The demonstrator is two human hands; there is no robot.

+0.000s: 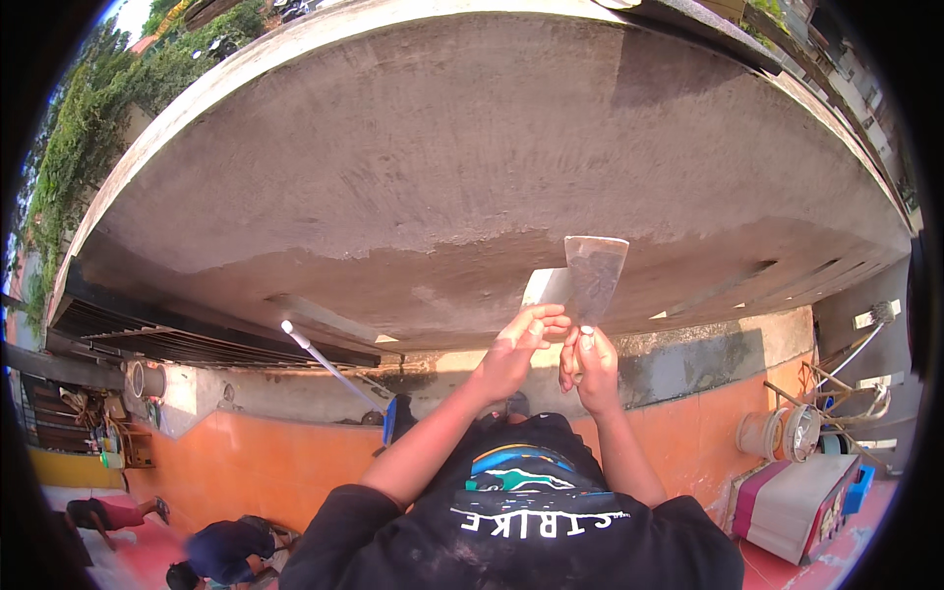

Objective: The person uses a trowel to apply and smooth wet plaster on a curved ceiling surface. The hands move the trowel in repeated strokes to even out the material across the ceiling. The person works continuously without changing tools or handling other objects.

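My right hand (592, 370) pinches a putty knife by its lower end, its broad grey trapezoid blade (596, 279) pointing up. Close beside it, my left hand (521, 356) has its fingers bent round the lower edge of a pale flat blade (547, 286), which partly hides behind the putty knife. What handle that pale blade has is hidden by the fingers. Both blades stand just in front of a grey-brown plastered wall (413, 147). The wall's lower band looks darker, with an uneven edge between the two shades.
A dark metal railing (197, 313) runs along the left. A white pole (329, 362) leans near my left forearm. Buckets (801, 433) and a large box (792, 501) stand at the right on the orange and pink floor. Another person in dark clothes (231, 551) is at the lower left.
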